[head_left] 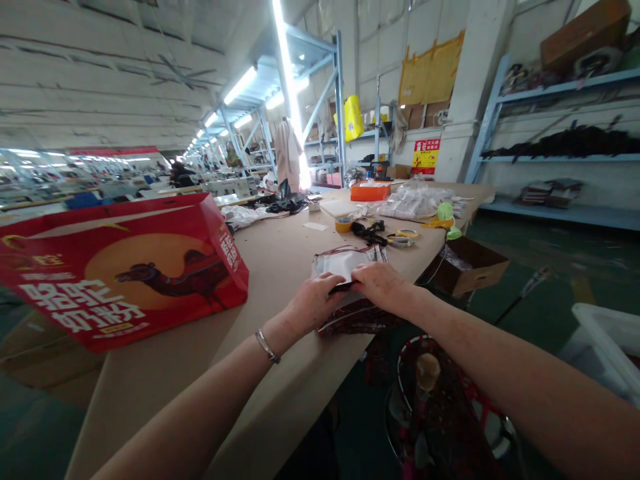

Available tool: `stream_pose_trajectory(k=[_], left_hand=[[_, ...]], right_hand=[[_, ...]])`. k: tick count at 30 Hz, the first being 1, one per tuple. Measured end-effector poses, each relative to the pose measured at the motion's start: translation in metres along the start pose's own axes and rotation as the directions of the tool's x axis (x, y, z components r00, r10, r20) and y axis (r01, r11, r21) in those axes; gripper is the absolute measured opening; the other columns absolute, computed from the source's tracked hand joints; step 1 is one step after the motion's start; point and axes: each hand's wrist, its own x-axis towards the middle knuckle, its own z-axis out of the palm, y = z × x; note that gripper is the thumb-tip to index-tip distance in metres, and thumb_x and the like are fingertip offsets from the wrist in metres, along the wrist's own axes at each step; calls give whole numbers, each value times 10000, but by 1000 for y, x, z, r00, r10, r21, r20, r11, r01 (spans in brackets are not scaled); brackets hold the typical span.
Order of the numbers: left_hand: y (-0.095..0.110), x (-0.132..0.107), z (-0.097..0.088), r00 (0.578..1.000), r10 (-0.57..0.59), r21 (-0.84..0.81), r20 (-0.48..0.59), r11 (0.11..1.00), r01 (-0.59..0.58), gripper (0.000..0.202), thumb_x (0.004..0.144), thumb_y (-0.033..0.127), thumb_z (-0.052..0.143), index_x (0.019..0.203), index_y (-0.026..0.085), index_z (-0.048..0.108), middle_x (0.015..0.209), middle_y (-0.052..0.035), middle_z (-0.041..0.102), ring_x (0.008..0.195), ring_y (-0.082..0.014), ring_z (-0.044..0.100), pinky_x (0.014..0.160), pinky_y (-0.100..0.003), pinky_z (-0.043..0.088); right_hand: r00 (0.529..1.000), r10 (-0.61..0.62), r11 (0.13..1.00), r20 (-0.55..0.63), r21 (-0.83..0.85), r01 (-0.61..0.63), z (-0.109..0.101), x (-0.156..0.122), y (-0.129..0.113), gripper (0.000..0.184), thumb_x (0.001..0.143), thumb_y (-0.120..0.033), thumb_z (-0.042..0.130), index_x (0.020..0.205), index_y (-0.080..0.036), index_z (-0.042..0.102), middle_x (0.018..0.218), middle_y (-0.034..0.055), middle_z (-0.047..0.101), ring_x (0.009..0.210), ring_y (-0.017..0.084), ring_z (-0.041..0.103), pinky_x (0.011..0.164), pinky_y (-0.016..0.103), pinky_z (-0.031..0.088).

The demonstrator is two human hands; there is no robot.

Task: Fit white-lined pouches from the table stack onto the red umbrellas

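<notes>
On the long brown table (280, 253) lies a clear plastic packet (345, 261) holding a dark red patterned cloth (350, 319). My left hand (314, 303) has its fingers curled round the packet's near edge; a bracelet sits on that wrist. My right hand (379, 283) rests over the same edge with its fingers bent down, pressing on it. The two hands touch at the fingertips. More of the patterned cloth hangs off the table edge below them.
A big red paper bag (125, 273) with a camel picture stands at left. Further along the table are tape rolls (400, 238), an orange box (370, 191) and plastic bags (415, 200). A cardboard box (470, 267) sits right of the table, shelving (560, 160) behind it.
</notes>
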Motion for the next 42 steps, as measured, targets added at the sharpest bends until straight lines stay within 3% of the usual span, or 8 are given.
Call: stream_pose_trajectory(k=[9,19,23,28,33,35,40,42], left_hand=[[6,-6,4,990,-124,25,61,992,122,272,864,174,417,873,188,688,801,-41,703,728,-154,629,664,-243,461],[2,-1,2,925,-350,-134,-145,934,332,238,712,72,477,822,203,642,909,-53,638,869,-191,599,834,-324,454],[1,2,16,817,-574,-555,-56,698,452,83,646,101,555,664,182,548,666,-8,561,733,-188,591,737,-339,487],[9,9,30,766,-632,-776,116,424,468,71,721,226,525,748,184,474,649,1,578,550,-133,582,569,-303,515],[14,16,14,718,-691,-896,87,259,359,135,745,283,518,834,208,451,792,6,598,630,-107,594,543,-239,507],[20,18,1,692,-722,-936,0,243,254,155,733,244,538,868,217,468,786,26,578,630,-89,582,530,-196,488],[50,14,-23,694,-720,-1000,-9,-2,-15,169,722,123,561,853,203,489,689,45,573,516,-66,550,503,-191,496],[64,4,-22,690,-722,-993,52,-114,-44,174,727,82,547,848,197,497,691,48,577,529,-51,555,562,-192,527]], right_hand=[[990,121,973,71,188,-133,2,-10,-13,357,863,-470,480,781,-184,678,769,70,698,749,175,623,622,253,376],[913,407,846,3,374,-379,13,-17,15,258,782,-176,502,1001,-143,635,893,157,692,882,275,647,813,388,469],[859,513,622,-3,691,-369,9,-8,11,423,889,-260,251,1230,-179,488,752,68,685,643,205,653,668,357,519],[877,447,-35,178,983,-181,17,-6,-12,477,877,-307,169,1303,-203,356,946,97,662,671,176,641,620,337,522],[901,381,-171,205,974,-149,28,-6,-11,469,870,-439,214,1214,-218,444,1122,116,614,767,194,629,619,359,529],[887,454,-119,81,992,-29,27,-7,-7,417,851,-404,294,1209,-255,447,1121,70,612,762,176,618,642,340,528],[781,550,492,-295,870,-18,21,-27,1,326,710,-199,488,1029,-210,552,931,39,634,840,195,569,798,360,470],[768,588,480,-255,874,-77,20,-44,-4,259,676,-191,548,934,-200,550,845,25,635,796,196,570,754,349,467]])
